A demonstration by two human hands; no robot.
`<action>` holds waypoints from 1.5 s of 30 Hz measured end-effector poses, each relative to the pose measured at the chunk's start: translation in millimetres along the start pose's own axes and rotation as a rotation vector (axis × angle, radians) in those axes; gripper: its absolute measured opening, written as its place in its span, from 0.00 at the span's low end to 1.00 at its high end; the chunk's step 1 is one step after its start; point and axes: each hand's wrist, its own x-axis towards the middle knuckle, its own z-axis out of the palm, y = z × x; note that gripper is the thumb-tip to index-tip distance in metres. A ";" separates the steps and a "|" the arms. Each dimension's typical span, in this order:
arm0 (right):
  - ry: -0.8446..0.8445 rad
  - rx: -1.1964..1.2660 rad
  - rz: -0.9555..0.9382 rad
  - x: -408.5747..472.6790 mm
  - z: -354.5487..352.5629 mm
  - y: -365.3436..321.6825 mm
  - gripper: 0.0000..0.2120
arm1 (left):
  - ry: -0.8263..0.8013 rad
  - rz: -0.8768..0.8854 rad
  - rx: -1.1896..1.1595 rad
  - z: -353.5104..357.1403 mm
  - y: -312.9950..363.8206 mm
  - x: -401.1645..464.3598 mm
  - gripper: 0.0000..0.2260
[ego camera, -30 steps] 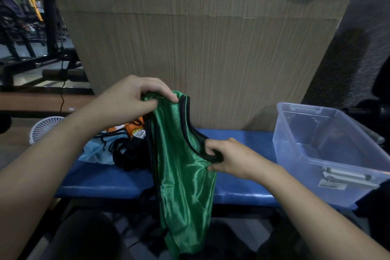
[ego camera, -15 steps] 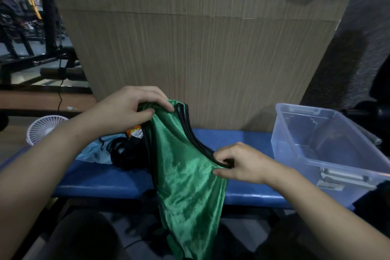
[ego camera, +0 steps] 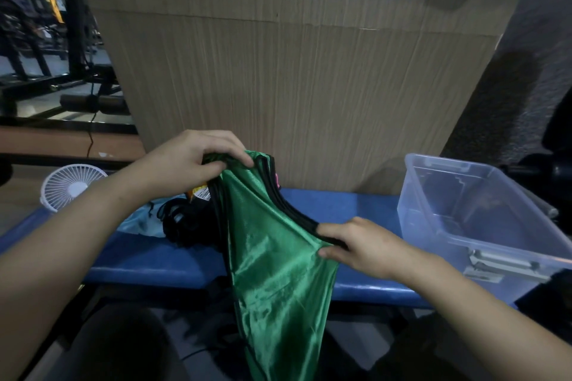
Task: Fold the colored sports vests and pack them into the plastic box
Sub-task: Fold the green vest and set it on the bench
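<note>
Left fingers (ego camera: 230,150): curled over the bunched top of the vest, thumb beneath, pinching it.
Right fingers (ego camera: 332,233): clamped on the black edging lower down, thumb under the cloth.
Left hand (ego camera: 188,161): raised above the tabletop.
Right hand (ego camera: 365,246): lower, nearer the box.
Vest (ego camera: 272,260): glossy green satin with black piping, pulled taut between the hands, the rest hanging in soft folds past the tabletop's front edge.
Tabletop (ego camera: 340,210): smooth blue padded surface, long and narrow.
Pile (ego camera: 182,219): dark tangled cloth with pale blue and orange bits, lying behind the vest.
Box (ego camera: 483,219): clear plastic, rectangular, rounded corners, standing open on the right end of the tabletop, apart from the vest.
Fan (ego camera: 72,185): small, white, round ribbed grille, at the left end.
Panel (ego camera: 294,71): tan wood-grain wall behind.
</note>
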 end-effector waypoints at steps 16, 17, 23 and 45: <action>0.544 0.263 0.209 3.8 -33.6 11.0 0.12 | 0.178 -0.070 0.044 -23.6 8.3 -0.3 0.16; 0.545 0.299 0.220 4.2 -35.5 10.5 0.13 | 0.185 -0.064 0.051 -25.9 10.2 0.0 0.17; 0.589 0.638 0.259 6.1 -41.3 0.5 0.20 | 0.238 -0.108 -0.104 -34.6 22.1 -6.4 0.21; 0.486 0.783 0.400 2.6 -74.1 -39.6 0.04 | 0.200 -0.054 0.145 -65.2 68.2 2.9 0.08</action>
